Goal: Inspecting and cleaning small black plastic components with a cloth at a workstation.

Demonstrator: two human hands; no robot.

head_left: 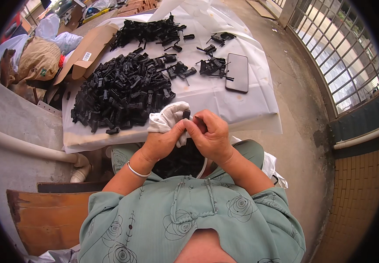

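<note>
Just past the table's near edge, my two hands meet in front of my body. My left hand (158, 143) is closed round a crumpled white cloth (167, 117) and a small black plastic part (186, 114) whose top end sticks up. My right hand (213, 138) is closed too, its thumb and curled fingers pinching at that same part; the lower end is hidden by the thumbs. Beneath my hands, between my knees, sits a container (204, 168) with a pale rim, holding many black parts (178, 160).
A big heap of black plastic parts (119, 87) covers the table's left side, with another pile (147, 33) behind it. Smaller clusters (213, 66) lie near a phone (237, 72) on the white sheet (253, 105). Cardboard (86, 55) leans at left; a barred window (338, 48) stands right.
</note>
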